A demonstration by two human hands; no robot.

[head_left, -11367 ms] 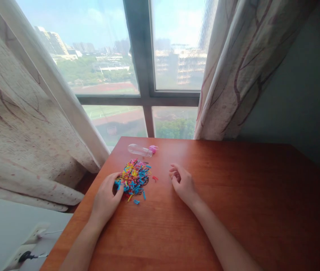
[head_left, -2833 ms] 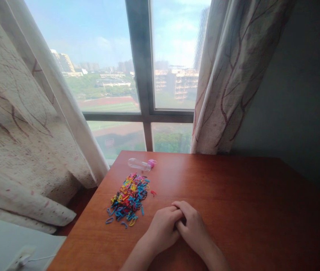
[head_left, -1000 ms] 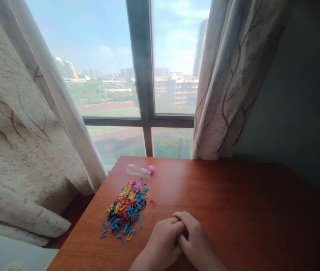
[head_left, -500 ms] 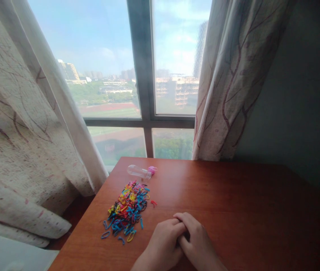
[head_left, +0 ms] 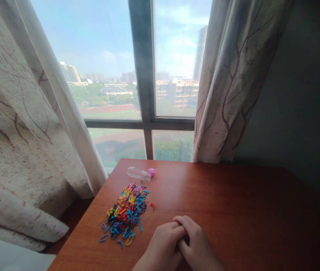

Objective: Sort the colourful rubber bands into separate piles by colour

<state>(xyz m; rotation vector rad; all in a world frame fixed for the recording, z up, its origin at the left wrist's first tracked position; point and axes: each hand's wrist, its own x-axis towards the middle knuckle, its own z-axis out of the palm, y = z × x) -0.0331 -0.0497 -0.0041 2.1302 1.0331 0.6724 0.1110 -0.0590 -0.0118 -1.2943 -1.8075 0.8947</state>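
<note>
My left hand (head_left: 161, 246) and my right hand (head_left: 198, 246) rest clasped together on the wooden table (head_left: 233, 210) near its front edge, fingers folded over each other with nothing visible in them. A pile of small coloured rubber bands (head_left: 126, 212) lies on the table to the left of my hands, a short gap away. One loose red band (head_left: 153, 206) sits just right of the pile. Beyond the pile, a small clear bottle (head_left: 136, 173) lies on its side with a pink cap (head_left: 151, 172) next to its mouth.
Patterned curtains hang at the left (head_left: 21, 143) and right (head_left: 230, 82) of a window (head_left: 143, 75) behind the table. A dark wall (head_left: 304, 105) stands at the right. The table's left edge drops off beside the left curtain.
My hands stay clasped and have slid slightly toward the bottom of the view as the camera tilted up a little. The bands and bottle have not moved.
</note>
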